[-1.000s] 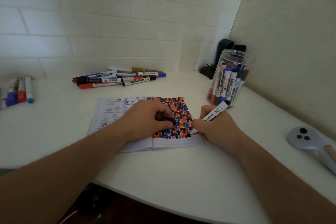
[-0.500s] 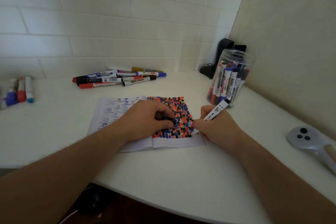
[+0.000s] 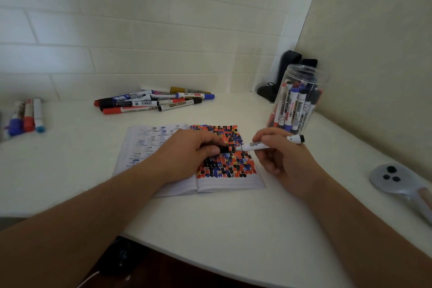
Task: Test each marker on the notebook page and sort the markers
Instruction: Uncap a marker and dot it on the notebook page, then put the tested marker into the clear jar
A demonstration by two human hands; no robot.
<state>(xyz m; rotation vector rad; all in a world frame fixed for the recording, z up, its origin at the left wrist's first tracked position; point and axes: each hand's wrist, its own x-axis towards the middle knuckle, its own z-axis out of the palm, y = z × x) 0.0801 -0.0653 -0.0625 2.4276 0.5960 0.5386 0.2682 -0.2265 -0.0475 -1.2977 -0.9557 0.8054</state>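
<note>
My left hand point(image 3: 187, 154) sits on the open lined notebook point(image 3: 224, 182), fingers curled round a black marker cap point(image 3: 223, 149) whose open end points right. My right hand point(image 3: 280, 156) pinches a white-barrelled whiteboard marker with a black end point(image 3: 268, 144), held nearly level just above the page, tip aimed left at the cap and almost touching it. The right-hand page is covered in a patch of red, blue and black dots point(image 3: 224, 159). A loose pile of mixed markers point(image 3: 152, 100) lies near the white tiled wall, a few more markers point(image 3: 25, 117) at the far left, and a clear plastic jar point(image 3: 297, 100) full of markers stands just beyond my right hand, all on the white table point(image 3: 222, 229).
</note>
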